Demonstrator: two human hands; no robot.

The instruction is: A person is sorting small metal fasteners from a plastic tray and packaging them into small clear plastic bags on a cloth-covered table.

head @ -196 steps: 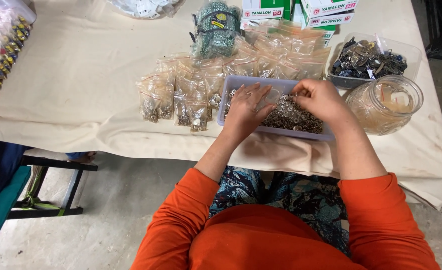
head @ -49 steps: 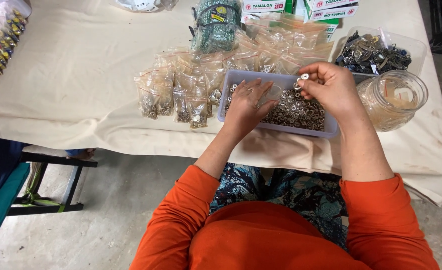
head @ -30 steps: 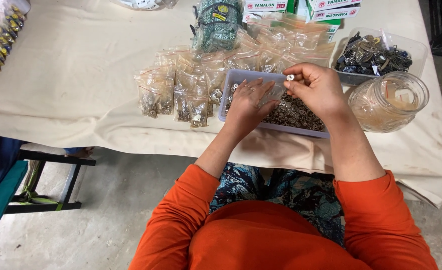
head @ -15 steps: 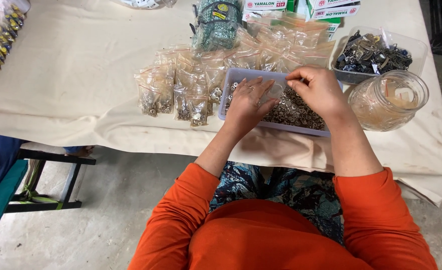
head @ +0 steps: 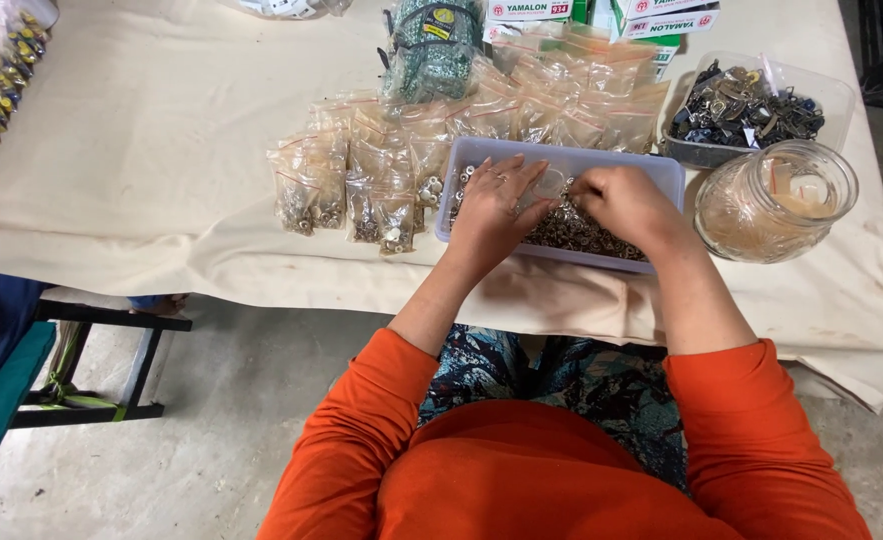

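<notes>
Head view: both hands were down inside the pale lilac tray (head: 458, 162), which ran long left to right across the desk (head: 161, 150). Left hand (head: 493, 205) lay flat, fingers spread, on the heap of small metal rings (head: 581, 228). Right hand (head: 629, 205) was curled, fingertips pinched into the same heap at centre; can't tell if it had one gripped. Rings lay directly under both hands, right hand nearer the thick of them. Filled bags (head: 346, 190) sat left of the tray, glass jar (head: 773, 200) right.

Small workshop: bagged hardware (head: 351, 190) on cloth-covered table (head: 141, 170), concrete floor (head: 211, 440).
</notes>
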